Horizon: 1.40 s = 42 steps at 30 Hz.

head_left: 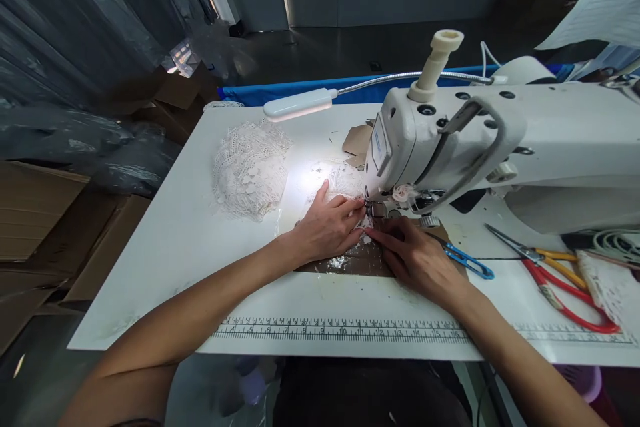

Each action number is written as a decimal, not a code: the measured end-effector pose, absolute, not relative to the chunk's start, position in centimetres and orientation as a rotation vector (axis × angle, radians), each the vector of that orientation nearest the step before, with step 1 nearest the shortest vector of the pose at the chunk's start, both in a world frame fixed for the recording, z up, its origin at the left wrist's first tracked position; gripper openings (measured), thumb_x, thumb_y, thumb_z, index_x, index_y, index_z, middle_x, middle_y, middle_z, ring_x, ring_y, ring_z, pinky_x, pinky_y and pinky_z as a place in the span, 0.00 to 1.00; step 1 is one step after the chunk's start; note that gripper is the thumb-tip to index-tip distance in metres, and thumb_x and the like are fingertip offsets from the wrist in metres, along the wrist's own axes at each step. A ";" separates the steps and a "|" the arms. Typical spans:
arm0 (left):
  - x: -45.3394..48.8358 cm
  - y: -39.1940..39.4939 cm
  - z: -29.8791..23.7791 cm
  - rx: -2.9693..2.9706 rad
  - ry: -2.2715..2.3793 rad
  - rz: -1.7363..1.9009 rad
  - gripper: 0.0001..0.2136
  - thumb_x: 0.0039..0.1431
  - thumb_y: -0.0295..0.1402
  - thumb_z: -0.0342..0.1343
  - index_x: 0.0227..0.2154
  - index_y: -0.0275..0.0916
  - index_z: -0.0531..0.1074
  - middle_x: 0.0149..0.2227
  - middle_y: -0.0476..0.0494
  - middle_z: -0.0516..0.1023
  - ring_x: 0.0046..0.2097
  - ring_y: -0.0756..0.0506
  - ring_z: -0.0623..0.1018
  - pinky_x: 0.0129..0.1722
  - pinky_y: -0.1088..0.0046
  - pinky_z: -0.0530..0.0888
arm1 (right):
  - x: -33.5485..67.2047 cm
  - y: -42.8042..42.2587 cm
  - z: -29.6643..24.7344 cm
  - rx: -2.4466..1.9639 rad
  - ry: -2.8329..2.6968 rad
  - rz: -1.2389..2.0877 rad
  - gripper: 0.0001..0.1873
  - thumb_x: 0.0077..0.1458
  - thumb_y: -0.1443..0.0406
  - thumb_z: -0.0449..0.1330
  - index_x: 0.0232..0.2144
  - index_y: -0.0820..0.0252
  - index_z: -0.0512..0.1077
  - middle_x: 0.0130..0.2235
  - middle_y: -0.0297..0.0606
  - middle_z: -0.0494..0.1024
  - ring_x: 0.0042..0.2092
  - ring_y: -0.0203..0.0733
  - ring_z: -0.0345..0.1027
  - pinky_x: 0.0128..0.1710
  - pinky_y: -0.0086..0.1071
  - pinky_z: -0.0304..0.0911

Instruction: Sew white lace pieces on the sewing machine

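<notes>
My left hand [333, 223] lies flat with fingers spread on a white lace piece [345, 180], its fingertips close to the presser foot [376, 209] of the sewing machine [400, 140]. From the other side, my right hand [413, 253] reaches in with its forefinger on the lace's near edge and its other fingers curled. Part of the lace is under the machine head and my left hand. Blue thread snips [470, 261] stick out beside my right hand; their blades are partly hidden, and I cannot tell whether the hand holds them. A shiny brown sheet [350, 263] lies beneath both hands.
A heap of white lace [250, 170] sits on the left of the white table [200, 273]. Red-handled scissors [565, 293] and a yellow-handled tool [563, 267] lie at right. A lamp [300, 105] hangs over the work. Cardboard boxes [105, 247] stand beyond the left edge.
</notes>
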<state>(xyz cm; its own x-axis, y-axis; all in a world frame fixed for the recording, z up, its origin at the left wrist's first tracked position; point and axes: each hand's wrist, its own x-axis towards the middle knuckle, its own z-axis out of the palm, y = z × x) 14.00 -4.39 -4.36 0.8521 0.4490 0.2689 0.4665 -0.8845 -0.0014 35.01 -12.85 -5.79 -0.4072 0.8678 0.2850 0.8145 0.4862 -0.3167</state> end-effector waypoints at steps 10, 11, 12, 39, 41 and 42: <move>14.7 -4.0 -3.8 -2.929 -0.834 -0.323 0.16 0.69 0.38 0.43 0.45 0.36 0.73 0.43 0.38 0.74 0.43 0.41 0.73 0.54 0.46 0.64 | 34.8 -12.0 -5.7 -1.480 -2.391 0.070 0.22 0.62 0.68 0.48 0.54 0.60 0.72 0.42 0.53 0.73 0.39 0.48 0.70 0.34 0.38 0.69; 14.7 -3.9 -3.8 -2.927 -0.843 -0.316 0.16 0.69 0.38 0.43 0.44 0.36 0.74 0.43 0.39 0.74 0.42 0.42 0.73 0.53 0.47 0.64 | 34.9 -11.9 -5.8 -1.488 -2.396 0.060 0.22 0.62 0.68 0.48 0.55 0.60 0.71 0.42 0.53 0.73 0.39 0.48 0.70 0.32 0.37 0.69; 14.7 -3.9 -3.7 -2.925 -0.850 -0.311 0.16 0.69 0.38 0.43 0.43 0.36 0.74 0.42 0.39 0.74 0.42 0.42 0.73 0.53 0.47 0.64 | 34.9 -11.9 -5.8 -1.494 -2.401 0.052 0.22 0.62 0.68 0.48 0.55 0.60 0.71 0.42 0.53 0.73 0.39 0.48 0.70 0.31 0.36 0.68; 13.9 -2.4 -4.9 -3.191 -0.512 -0.960 0.08 0.67 0.28 0.48 0.36 0.34 0.72 0.37 0.42 0.78 0.40 0.49 0.77 0.40 0.70 0.78 | 36.2 -11.5 -5.0 -1.494 -2.128 0.421 0.13 0.61 0.65 0.49 0.43 0.63 0.71 0.32 0.41 0.76 0.28 0.40 0.69 0.31 0.34 0.64; 14.0 -2.5 -4.7 -3.164 -0.619 -1.088 0.07 0.67 0.28 0.48 0.35 0.34 0.71 0.36 0.42 0.77 0.40 0.50 0.77 0.39 0.71 0.79 | 36.0 -11.8 -5.4 -1.439 -2.163 0.373 0.15 0.61 0.66 0.49 0.46 0.63 0.70 0.38 0.44 0.76 0.35 0.43 0.71 0.36 0.36 0.66; 14.0 -2.6 -4.6 -3.154 -0.647 -1.123 0.07 0.67 0.28 0.48 0.36 0.34 0.70 0.36 0.43 0.77 0.40 0.50 0.77 0.39 0.72 0.79 | 35.8 -12.0 -5.6 -1.424 -2.187 0.347 0.16 0.62 0.66 0.48 0.49 0.62 0.69 0.40 0.46 0.75 0.37 0.44 0.71 0.37 0.37 0.67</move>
